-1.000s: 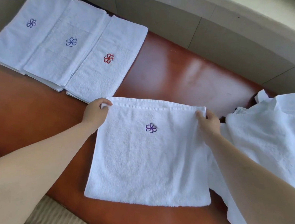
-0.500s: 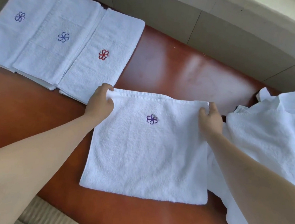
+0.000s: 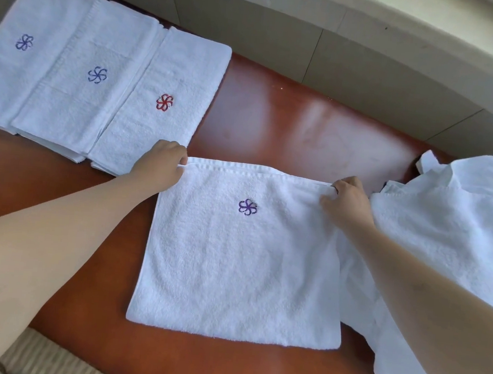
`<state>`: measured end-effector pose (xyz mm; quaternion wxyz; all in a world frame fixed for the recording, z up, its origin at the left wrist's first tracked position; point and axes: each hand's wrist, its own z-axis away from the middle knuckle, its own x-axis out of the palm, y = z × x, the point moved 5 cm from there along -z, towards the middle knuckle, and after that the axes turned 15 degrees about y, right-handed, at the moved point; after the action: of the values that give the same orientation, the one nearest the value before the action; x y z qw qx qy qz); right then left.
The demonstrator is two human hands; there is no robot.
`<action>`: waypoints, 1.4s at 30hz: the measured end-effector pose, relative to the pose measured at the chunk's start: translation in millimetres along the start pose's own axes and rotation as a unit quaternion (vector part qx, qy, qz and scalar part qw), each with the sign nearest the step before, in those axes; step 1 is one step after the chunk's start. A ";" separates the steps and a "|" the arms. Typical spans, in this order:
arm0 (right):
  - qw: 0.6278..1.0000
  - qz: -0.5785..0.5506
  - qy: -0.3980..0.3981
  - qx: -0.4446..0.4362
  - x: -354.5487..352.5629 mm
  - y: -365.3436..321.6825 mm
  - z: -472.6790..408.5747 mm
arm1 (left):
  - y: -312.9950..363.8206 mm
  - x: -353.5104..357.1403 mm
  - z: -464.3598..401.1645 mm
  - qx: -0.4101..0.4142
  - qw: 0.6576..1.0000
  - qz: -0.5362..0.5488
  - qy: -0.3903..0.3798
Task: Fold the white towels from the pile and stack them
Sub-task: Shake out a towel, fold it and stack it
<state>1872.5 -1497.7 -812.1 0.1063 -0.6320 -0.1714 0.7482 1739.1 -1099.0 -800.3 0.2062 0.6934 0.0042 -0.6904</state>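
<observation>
A white towel (image 3: 238, 263) with a purple flower mark lies folded in half and flat on the red-brown table (image 3: 289, 125). My left hand (image 3: 159, 164) pinches its far left corner. My right hand (image 3: 347, 200) grips its far right corner, where the cloth bunches a little. To the right lies the loose pile of white towels (image 3: 449, 234), crumpled and partly under my right forearm. At the far left, three folded towel stacks (image 3: 99, 84) lie side by side, overlapping; two show blue flowers and one a red flower.
A pale tiled wall (image 3: 312, 37) runs along the table's far edge. A beige ribbed cushion (image 3: 39, 356) shows at the near left below the table's front edge. Bare table surface lies between the stacks and the pile.
Both hands stay on the towel's far corners. The right hand has curled tighter and bunched its corner. The towel lies about where it was.
</observation>
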 end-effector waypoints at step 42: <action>0.993 0.049 0.018 -0.109 -238.8 -74.3 63.1 | 43.6 -228.5 60.2 0.071 0.997 -0.020 -0.001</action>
<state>1848.8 -1526.9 -556.9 0.0026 -0.6607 -0.2185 0.7181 1683.6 -1092.8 -566.5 0.1423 0.7057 -0.0312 -0.6933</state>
